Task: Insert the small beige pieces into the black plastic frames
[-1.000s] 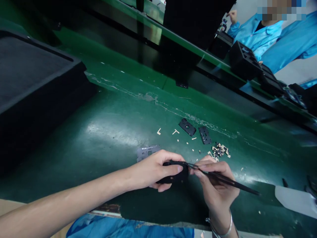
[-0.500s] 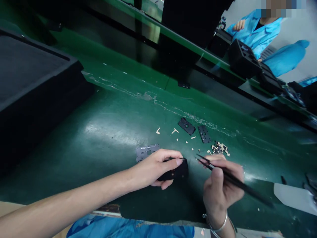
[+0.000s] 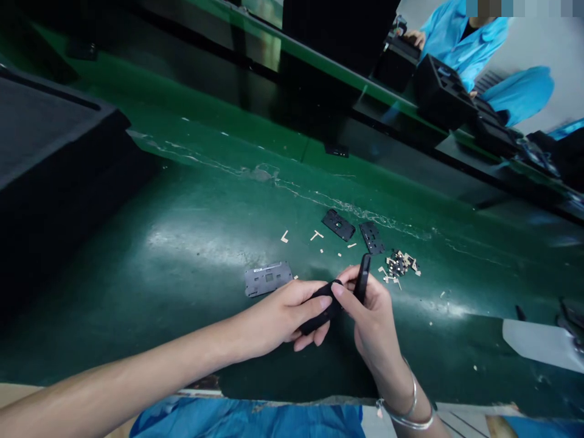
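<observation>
My left hand (image 3: 301,313) grips a small black rectangular casing (image 3: 322,313), thumb on top and fingers curled beneath. At the casing's right end, my right hand (image 3: 369,301) presses its thumb on the edge. Black tweezers (image 3: 364,277) are tucked in the right hand's fingers, one end pointing up and away from me; their other end is hidden. Close behind my left hand lies a grey plate with cutouts (image 3: 268,280). Beyond my hands are a black frame (image 3: 338,225) and a second black frame (image 3: 371,237).
A pile of small beige and black pieces (image 3: 400,264) lies right of the frames, with beige strips (image 3: 317,235) scattered nearby. A large black foam block (image 3: 55,134) stands at left. Across the bench (image 3: 205,207), a person in blue (image 3: 465,42) sits beyond a dark ledge.
My right hand has moved left onto the casing. The tweezers have swung from pointing at the casing to tucked upright in the fingers. The casing is tilted more in my left hand.
</observation>
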The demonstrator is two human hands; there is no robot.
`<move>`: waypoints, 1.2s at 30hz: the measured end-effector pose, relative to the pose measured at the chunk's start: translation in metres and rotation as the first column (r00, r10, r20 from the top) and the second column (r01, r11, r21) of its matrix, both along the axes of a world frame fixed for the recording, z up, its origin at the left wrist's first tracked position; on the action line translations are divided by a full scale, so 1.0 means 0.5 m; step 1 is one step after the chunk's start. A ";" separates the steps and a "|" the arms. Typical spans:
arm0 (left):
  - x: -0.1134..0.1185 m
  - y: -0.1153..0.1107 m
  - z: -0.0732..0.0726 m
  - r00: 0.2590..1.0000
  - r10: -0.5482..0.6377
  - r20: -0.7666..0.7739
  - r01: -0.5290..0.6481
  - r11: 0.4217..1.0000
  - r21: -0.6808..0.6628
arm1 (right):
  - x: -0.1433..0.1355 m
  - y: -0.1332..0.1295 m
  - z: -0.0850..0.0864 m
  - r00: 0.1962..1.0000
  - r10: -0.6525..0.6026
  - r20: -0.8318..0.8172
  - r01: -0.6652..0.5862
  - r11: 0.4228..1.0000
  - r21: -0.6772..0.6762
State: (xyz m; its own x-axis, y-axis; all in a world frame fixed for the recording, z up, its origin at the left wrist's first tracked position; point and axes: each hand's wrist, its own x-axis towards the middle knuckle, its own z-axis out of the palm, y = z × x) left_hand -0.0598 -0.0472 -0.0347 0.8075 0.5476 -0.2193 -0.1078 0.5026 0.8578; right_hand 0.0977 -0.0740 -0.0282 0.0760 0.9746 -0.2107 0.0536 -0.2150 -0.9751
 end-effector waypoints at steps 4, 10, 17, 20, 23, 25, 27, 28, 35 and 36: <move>0.000 -0.002 0.005 0.999 -0.015 -0.028 0.015 1.000 -0.005 | -0.002 0.000 -0.003 1.000 0.002 -0.026 -0.001 1.000 0.030; 0.006 -0.009 0.001 0.999 0.004 -0.034 -0.003 1.000 0.031 | -0.009 -0.005 -0.011 1.000 -0.030 -0.004 0.030 0.997 0.070; 0.011 -0.010 -0.014 1.000 0.013 -0.027 -0.013 1.000 0.019 | -0.014 -0.009 -0.014 0.998 -0.039 0.041 0.036 0.997 0.071; 0.012 -0.007 -0.017 1.000 0.016 0.004 -0.015 1.000 -0.015 | -0.003 -0.003 -0.016 0.991 -0.111 0.080 0.101 0.988 0.121; 0.018 -0.009 -0.015 0.999 0.032 -0.026 -0.031 0.999 0.019 | 0.004 0.003 -0.014 0.966 -0.234 0.110 0.212 0.960 0.183; 0.022 -0.014 -0.013 0.994 0.054 -0.096 -0.044 0.994 0.101 | 0.006 0.004 -0.008 0.947 -0.285 0.146 0.252 0.944 0.211; 0.023 -0.017 -0.014 0.981 0.100 -0.165 -0.068 0.980 0.188 | 0.010 0.004 0.002 0.943 -0.259 0.208 0.215 0.953 0.212; 0.021 -0.014 -0.015 0.973 0.134 -0.187 -0.092 0.971 0.222 | 0.016 0.004 0.007 0.942 -0.224 0.251 0.174 0.963 0.208; 0.007 0.166 -0.007 0.827 0.470 -0.309 -0.289 0.826 0.484 | 0.131 0.023 0.031 0.784 -0.272 0.558 0.151 0.956 0.253; 0.014 0.211 -0.002 0.802 0.511 -0.309 -0.306 0.796 0.523 | 0.149 0.027 0.026 0.775 -0.285 0.564 0.169 0.953 0.251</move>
State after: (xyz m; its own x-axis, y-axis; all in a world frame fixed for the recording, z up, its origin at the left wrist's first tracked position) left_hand -0.0528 0.0585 -0.0359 0.3673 0.9199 -0.1376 0.2005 0.0662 0.9775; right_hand 0.1721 -0.0607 -0.0149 0.3516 0.9283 0.1213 0.5991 -0.1235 -0.7911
